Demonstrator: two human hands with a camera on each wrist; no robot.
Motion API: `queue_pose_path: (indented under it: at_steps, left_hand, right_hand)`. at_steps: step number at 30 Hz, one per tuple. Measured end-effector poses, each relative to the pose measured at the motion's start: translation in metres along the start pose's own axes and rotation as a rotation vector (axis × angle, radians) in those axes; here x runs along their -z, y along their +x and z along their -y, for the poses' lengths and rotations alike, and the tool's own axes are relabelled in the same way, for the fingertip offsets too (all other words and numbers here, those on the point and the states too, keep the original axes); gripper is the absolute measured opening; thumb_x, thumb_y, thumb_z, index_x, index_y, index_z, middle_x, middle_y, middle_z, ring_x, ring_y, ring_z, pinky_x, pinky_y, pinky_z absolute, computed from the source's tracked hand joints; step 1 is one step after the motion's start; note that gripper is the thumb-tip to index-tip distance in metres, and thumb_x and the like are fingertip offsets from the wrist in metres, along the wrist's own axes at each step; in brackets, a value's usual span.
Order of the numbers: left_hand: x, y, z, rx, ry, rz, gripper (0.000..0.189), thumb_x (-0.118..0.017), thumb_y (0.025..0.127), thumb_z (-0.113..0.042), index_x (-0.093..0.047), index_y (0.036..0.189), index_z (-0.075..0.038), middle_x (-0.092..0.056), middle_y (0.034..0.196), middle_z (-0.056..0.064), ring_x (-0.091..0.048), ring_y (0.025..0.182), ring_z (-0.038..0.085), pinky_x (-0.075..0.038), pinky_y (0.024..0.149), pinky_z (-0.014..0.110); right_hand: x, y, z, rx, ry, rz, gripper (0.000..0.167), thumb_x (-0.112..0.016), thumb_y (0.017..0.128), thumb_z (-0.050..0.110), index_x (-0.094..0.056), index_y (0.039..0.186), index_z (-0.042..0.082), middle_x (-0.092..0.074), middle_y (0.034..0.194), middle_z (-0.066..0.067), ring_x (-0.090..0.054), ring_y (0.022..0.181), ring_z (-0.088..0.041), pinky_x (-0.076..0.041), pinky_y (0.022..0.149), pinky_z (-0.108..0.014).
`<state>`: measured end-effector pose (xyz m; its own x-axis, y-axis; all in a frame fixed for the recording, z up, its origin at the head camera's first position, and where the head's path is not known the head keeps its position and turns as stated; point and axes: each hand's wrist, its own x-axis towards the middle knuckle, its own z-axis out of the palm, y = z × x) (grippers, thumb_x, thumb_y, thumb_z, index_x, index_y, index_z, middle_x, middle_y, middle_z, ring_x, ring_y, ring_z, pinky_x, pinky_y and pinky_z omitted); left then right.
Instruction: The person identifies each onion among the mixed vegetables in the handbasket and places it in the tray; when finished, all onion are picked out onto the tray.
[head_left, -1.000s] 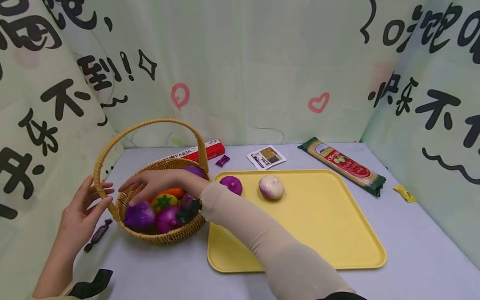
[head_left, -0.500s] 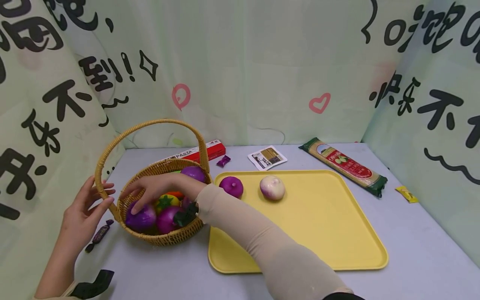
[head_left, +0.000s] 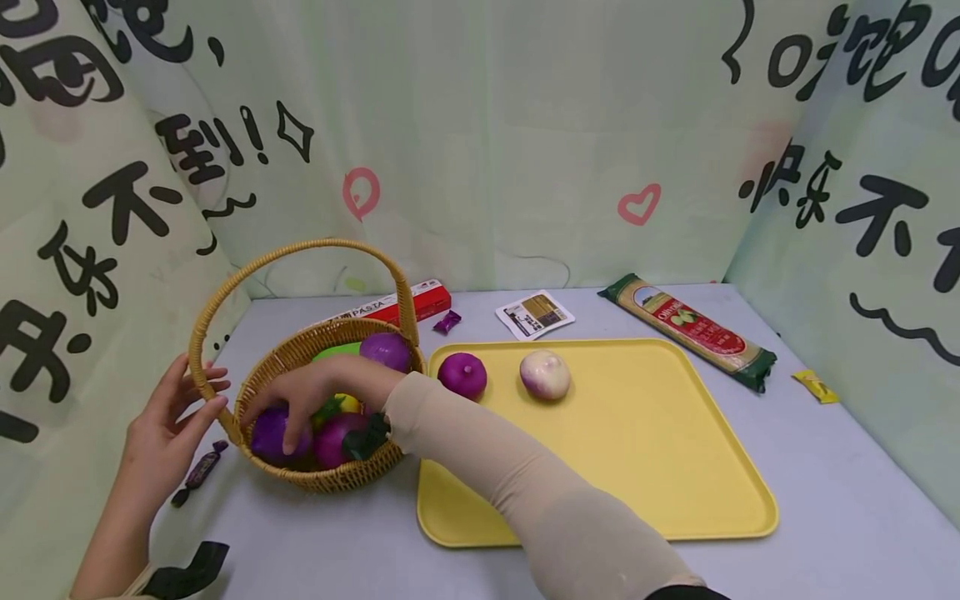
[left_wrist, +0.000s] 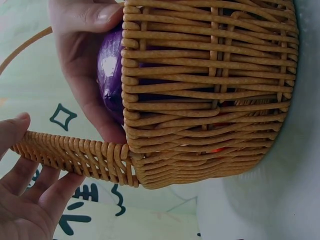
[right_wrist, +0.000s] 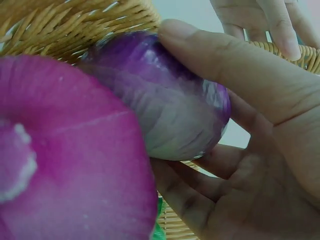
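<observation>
Two holds at once: pinching the cane handle (left_wrist: pixel 75 154) near its base with the left hand (head_left: pixel 167 429); gripping a purple vegetable (right_wrist: pixel 165 105) inside the wicker basket (head_left: pixel 326 480), between thumb and fingers of the right hand (head_left: pixel 307 387); seemingly at the grasping step; for a lift, probably calling for a snug squeeze and a path clear of the handle; smooth, rounded and shiny under the right thumb, purple fading to white; more softly sheened on the magenta vegetable (right_wrist: pixel 75 150) just beside the right hand; ridged, wound and stiff-looking under the left fingers; flat and matte on the yellow tray (head_left: pixel 615 467), to the right of both hands.
</observation>
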<state>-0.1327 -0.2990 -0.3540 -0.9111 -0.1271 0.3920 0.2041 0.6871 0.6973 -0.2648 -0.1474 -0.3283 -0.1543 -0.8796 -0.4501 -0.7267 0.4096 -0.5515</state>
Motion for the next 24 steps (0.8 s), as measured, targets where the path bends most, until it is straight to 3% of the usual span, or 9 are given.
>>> queue_pose_path:
  at_steps: [4, 10, 24]
  left_hand:
    - [0.0000, 0.0001, -0.0013, -0.001, -0.003, -0.003, 0.066, -0.057, 0.094, -0.022, -0.022, 0.148, -0.036, -0.051, 0.121, -0.027, -0.042, 0.105, -0.024, -0.038, 0.078, -0.005]
    - [0.0003, 0.0004, -0.0009, 0.002, -0.003, 0.001, 0.065, -0.057, 0.094, -0.022, -0.023, 0.148, -0.036, -0.050, 0.120, -0.027, -0.042, 0.105, -0.024, -0.038, 0.077, -0.005]
    - [0.0006, 0.0001, -0.0006, -0.002, 0.003, 0.003, 0.065, -0.056, 0.094, -0.022, -0.022, 0.148, -0.035, -0.050, 0.121, -0.028, -0.042, 0.106, -0.024, -0.038, 0.078, -0.005]
  right_hand:
    - [0.0003, 0.0002, 0.0010, 0.014, -0.061, 0.020, 0.066, -0.074, 0.080, 0.028, -0.045, 0.140, 0.026, -0.042, 0.141, 0.012, -0.038, 0.122, 0.001, -0.033, 0.096, -0.010]
    - [0.0001, 0.0000, 0.0012, 0.038, -0.068, 0.021, 0.063, -0.074, 0.080, 0.028, -0.048, 0.137, 0.025, -0.044, 0.139, 0.012, -0.039, 0.120, 0.001, -0.033, 0.096, -0.010]
    - [0.0022, -0.0060, 0.0011, 0.067, 0.002, -0.054, 0.058, -0.073, 0.082, 0.023, -0.050, 0.135, 0.025, -0.046, 0.139, 0.011, -0.044, 0.115, 0.000, -0.040, 0.089, -0.010]
